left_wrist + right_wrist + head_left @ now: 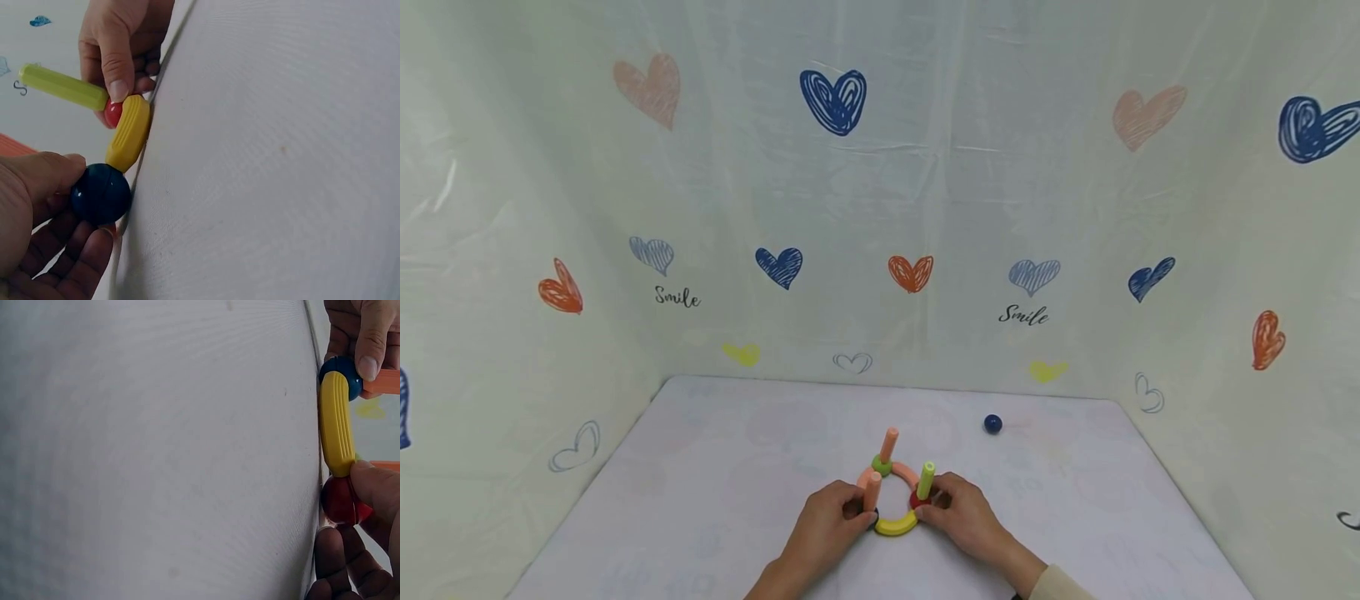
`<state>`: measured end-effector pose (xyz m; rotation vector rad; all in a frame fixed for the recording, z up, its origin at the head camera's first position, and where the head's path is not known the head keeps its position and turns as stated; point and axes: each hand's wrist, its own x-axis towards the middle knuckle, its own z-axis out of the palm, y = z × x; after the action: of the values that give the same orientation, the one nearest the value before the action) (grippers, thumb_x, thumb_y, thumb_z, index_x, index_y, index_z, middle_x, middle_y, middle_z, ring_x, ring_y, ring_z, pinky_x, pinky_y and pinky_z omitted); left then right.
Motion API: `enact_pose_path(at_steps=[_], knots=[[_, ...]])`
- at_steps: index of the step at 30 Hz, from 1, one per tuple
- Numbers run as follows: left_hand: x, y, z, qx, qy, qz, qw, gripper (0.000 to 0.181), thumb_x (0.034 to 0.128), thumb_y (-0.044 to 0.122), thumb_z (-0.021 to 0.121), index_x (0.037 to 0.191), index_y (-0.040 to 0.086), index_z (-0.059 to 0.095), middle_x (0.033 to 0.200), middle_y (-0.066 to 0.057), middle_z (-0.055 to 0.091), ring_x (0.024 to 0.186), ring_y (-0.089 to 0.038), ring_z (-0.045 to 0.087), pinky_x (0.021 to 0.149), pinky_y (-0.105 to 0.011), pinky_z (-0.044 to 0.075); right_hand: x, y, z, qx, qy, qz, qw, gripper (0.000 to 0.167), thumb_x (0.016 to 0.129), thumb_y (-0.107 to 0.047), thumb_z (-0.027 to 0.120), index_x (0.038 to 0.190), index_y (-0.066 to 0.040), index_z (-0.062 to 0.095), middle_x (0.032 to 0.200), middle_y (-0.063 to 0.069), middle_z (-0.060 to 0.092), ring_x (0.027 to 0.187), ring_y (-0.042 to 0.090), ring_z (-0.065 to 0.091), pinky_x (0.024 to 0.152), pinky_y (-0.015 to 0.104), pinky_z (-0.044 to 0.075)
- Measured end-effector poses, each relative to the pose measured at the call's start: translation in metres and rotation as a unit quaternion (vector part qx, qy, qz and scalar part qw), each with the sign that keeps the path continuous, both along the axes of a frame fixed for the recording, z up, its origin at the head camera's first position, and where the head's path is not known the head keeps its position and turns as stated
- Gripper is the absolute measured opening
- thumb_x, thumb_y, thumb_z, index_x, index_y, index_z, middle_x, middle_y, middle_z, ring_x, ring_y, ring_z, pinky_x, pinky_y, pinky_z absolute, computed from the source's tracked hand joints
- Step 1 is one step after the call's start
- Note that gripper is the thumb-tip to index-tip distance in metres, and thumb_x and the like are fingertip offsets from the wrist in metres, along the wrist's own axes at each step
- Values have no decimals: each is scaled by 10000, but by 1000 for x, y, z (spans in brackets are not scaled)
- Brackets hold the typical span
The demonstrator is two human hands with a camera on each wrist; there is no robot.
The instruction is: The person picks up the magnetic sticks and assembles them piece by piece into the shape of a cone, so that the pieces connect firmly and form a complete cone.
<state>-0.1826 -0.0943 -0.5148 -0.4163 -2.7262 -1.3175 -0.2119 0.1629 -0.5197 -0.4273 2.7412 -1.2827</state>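
A ring of toy building pieces lies on the table, with a yellow curved piece (895,527) at the near side and an orange curved piece (906,473) at the far right. My left hand (826,527) grips the blue ball (100,195) at the ring's left corner, below an upright orange rod (872,492). On the right, my right hand (967,518) pinches the red ball (342,501), from which a light green rod (927,481) rises. The far corner is a green ball (882,466) bearing another orange rod (889,446). Fingers partly cover the held balls.
A loose dark blue ball (992,424) lies on the white table (737,467), behind and to the right of the ring. Pale curtains (865,192) printed with hearts enclose the table at the back and both sides.
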Motion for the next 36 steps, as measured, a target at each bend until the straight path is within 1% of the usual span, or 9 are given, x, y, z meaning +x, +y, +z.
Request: enact_pose_path(at_steps=[5,9,14,19,24,28,32,34,36], knots=[[1,1,0,19,-61,8,10000,185,878,224,870,1013,132,783,879,98,639,758,33,538,660,-205,505,0,1,-1,57,3,24,10000,198,904,-278,839,1064,-190,763,991,-52,659,828,66,560,715,221,473],[2,2,-1,80,-152,-56,9998,183,889,239,860,1020,140,780,892,93,642,763,32,542,663,-205,510,0,2,-2,9,12,15,10000,213,897,-265,845,1068,-168,764,982,-49,661,820,58,562,706,220,474],[3,2,-2,88,-238,-45,9997,178,892,247,855,1021,154,776,894,95,639,771,33,545,673,-203,511,0,2,-2,-88,12,19,10000,237,895,-260,848,1080,-144,756,985,-39,668,821,52,568,708,218,480],[3,2,-2,137,-237,-39,9996,179,893,242,854,1025,150,775,895,93,639,769,31,544,668,-203,506,0,1,-2,-73,-4,13,10000,222,901,-259,841,1076,-156,752,992,-41,669,824,55,568,710,218,480],[4,3,-3,224,-259,-12,9994,183,891,236,855,1029,144,779,894,89,642,769,33,551,670,-197,509,1,2,-1,-35,-51,-14,10000,268,884,-272,857,1086,-132,749,962,-38,651,812,69,555,684,225,464],[5,2,-7,280,-207,22,9994,187,890,226,855,1036,137,781,909,87,648,785,28,565,680,-192,516,4,4,-2,43,-94,69,9999,261,871,-293,865,1058,-158,743,954,-50,638,805,64,546,679,227,452],[4,1,-8,343,-162,30,9993,200,888,210,855,1052,126,778,931,80,649,797,24,567,684,-190,518,6,9,0,-59,-294,400,9988,257,876,-297,861,1073,-190,735,991,-46,643,826,69,557,699,224,460],[4,1,-8,418,-243,-1,9988,210,886,202,857,1062,125,772,954,69,652,812,21,573,694,-191,523,6,14,3,-183,-512,550,9970,291,888,-281,852,1126,-169,728,1019,-29,653,846,90,570,704,226,470],[3,0,-8,518,-370,-53,9980,218,886,198,858,1069,126,765,984,54,656,839,12,587,711,-193,532,5,20,8,-334,-728,547,9953,335,901,-246,838,1192,-129,721,1051,-8,666,871,123,581,708,229,483]])
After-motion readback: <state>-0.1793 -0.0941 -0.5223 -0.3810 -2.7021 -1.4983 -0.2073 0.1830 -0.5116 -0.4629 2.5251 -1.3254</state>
